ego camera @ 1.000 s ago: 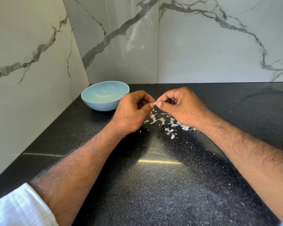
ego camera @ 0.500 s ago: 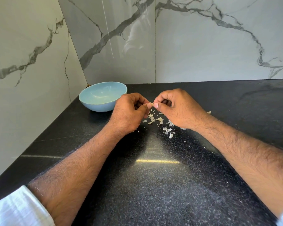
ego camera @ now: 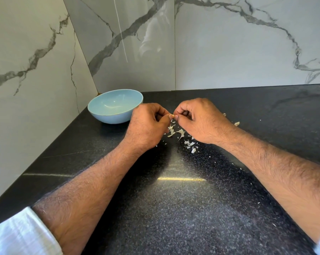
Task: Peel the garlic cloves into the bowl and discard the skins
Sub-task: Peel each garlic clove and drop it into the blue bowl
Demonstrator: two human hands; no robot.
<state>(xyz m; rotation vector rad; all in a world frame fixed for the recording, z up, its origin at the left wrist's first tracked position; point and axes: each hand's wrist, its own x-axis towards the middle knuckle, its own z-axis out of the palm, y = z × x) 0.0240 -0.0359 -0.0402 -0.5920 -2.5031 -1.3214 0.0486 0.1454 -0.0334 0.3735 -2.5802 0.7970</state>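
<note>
My left hand (ego camera: 146,126) and my right hand (ego camera: 199,120) meet fingertip to fingertip above the black counter. Between them they pinch a small pale garlic clove (ego camera: 172,115), almost wholly hidden by the fingers. Below the hands lies a scatter of white garlic skins (ego camera: 181,137). A light blue bowl (ego camera: 104,115) stands to the left of my left hand, near the corner of the walls; its visible inside looks bare.
The black speckled counter (ego camera: 174,208) runs from the marble walls to the near edge. Marble wall panels close off the left side and the back. Loose bits of skin (ego camera: 236,123) lie to the right of my right wrist.
Both hands stay together on the clove with only slight finger shifts. The camera has tilted a little, so the scene sits marginally lower and left.
</note>
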